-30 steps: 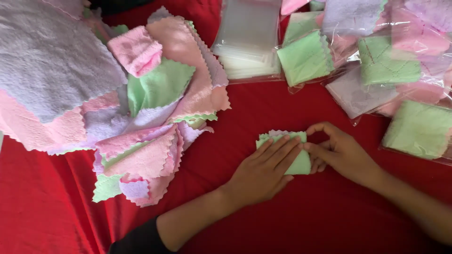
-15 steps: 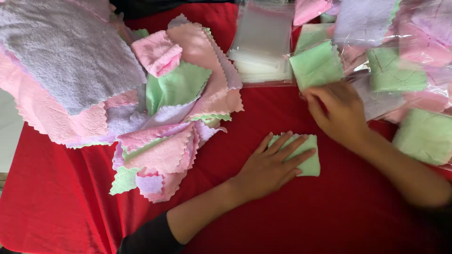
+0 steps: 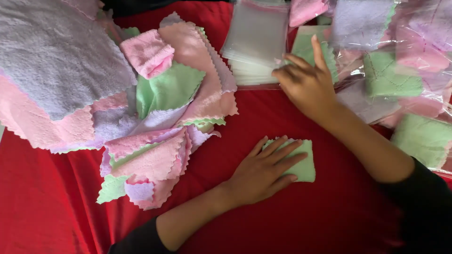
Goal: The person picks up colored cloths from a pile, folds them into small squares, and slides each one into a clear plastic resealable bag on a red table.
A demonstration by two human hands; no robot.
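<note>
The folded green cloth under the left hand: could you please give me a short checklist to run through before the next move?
1. Folded green cloth pinned flat on the red table cover: ok, the left hand lies spread on it.
2. Cloth folded neatly: cannot tell, the hand hides most of it; only the right part shows.
3. Right hand at the stack of clear bags: ok, its fingers rest at the stack's right edge.
4. A single bag separated: cannot tell, no bag is visibly lifted.
5. Loose cloth pile apart from the folded cloth: ok, red cover shows between them.
</note>
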